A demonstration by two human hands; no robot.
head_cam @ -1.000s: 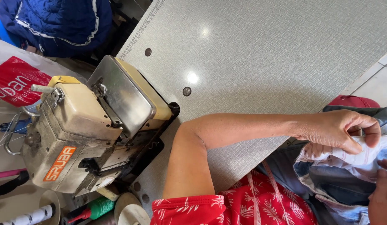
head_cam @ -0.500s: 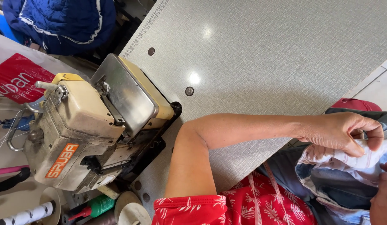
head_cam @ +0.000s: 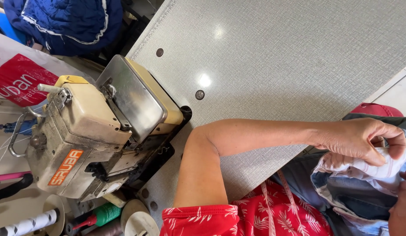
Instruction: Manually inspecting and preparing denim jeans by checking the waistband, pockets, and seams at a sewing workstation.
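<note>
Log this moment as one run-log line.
left hand: grips white cloth | right hand: touches cloth, mostly out of frame | sewing machine: untouched on grey table

R hand (head_cam: 401, 209) lower on cloth (head_cam: 377, 168)

Pinched in the left hand's fingers (head_cam: 377, 148) was a white cloth (head_cam: 377, 168), faintly striped as far as the folds allowed. Just under the fingers lay blue denim (head_cam: 355, 201) with a pale lining. Back along the arm from them, the sleeve (head_cam: 238, 220) was red with white leaves. Well beyond them, the sewing machine (head_cam: 80, 140) was cream and grey on a speckled grey table (head_cam: 290, 57).
</note>
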